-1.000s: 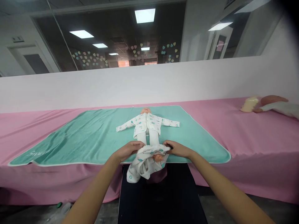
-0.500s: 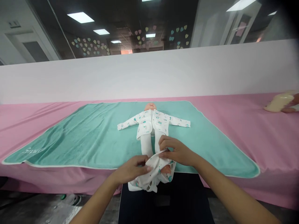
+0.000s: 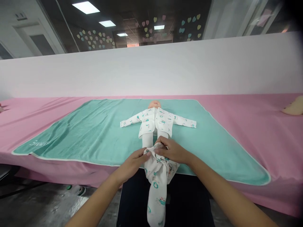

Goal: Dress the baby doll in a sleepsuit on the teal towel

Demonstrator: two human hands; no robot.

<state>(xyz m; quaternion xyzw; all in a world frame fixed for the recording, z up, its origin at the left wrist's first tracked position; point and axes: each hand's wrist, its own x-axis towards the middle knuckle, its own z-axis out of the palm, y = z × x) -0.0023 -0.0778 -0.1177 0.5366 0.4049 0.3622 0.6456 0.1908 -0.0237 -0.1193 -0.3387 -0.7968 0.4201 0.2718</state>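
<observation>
A baby doll lies on its back, head away from me, on a teal blanket. It wears a white printed jacket that hangs open at the front, with both sleeves spread sideways. Its white legs point toward me, and their lower ends are hidden. Bunched at that end are matching printed baby pants, one leg dangling over my dark lap. My left hand pinches the left side of their gathered edge. Fingers of my right hand are closed on the right side of it, close to the doll's leg.
A pink cloth covers the table under the blanket, against a white low wall. A cream-coloured object is cut off at the right edge. Below on the left, part of a black chair shows above the grey floor.
Both hands have lifted the pants slightly toward the doll's legs, and one pant leg now hangs down. The hand at the far right has left the view as the camera shifted.
</observation>
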